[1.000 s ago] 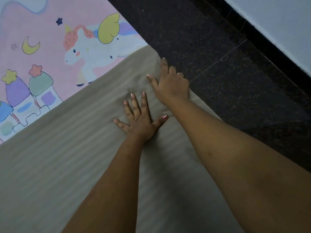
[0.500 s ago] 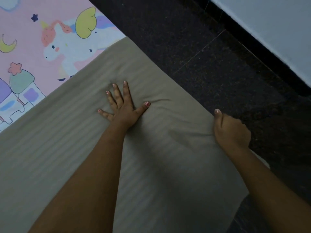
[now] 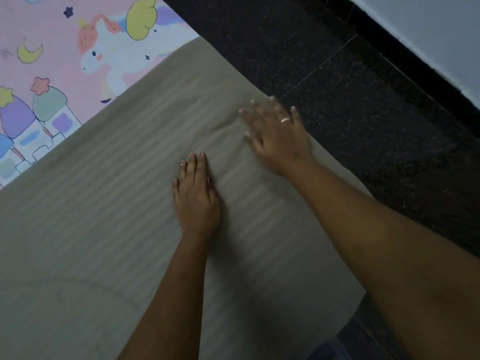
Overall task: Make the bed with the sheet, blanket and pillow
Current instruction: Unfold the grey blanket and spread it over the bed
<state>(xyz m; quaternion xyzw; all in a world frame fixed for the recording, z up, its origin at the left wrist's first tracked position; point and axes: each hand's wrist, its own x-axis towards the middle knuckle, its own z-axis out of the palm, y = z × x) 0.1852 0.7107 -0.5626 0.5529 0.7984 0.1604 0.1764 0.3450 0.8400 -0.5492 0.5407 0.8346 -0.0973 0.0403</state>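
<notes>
A beige striped blanket (image 3: 109, 203) lies spread over the bed, its far edge running diagonally across a pink sheet (image 3: 49, 29) printed with a unicorn, a moon and castles. My left hand (image 3: 196, 198) presses flat on the blanket with straight fingers held together. My right hand (image 3: 279, 136), blurred and wearing a ring, lies flat with spread fingers on the blanket near its right edge, just beyond the left hand. No pillow is in view.
Dark speckled floor (image 3: 363, 120) runs along the right side of the bed. A pale wall with a black skirting (image 3: 420, 32) crosses the top right corner. The blanket's near right corner (image 3: 348, 307) hangs over the bed's edge.
My right hand has left the blanket's right edge, opened and swept up and left onto the blanket. The left hand's fingers have closed together. The view has shifted a little.
</notes>
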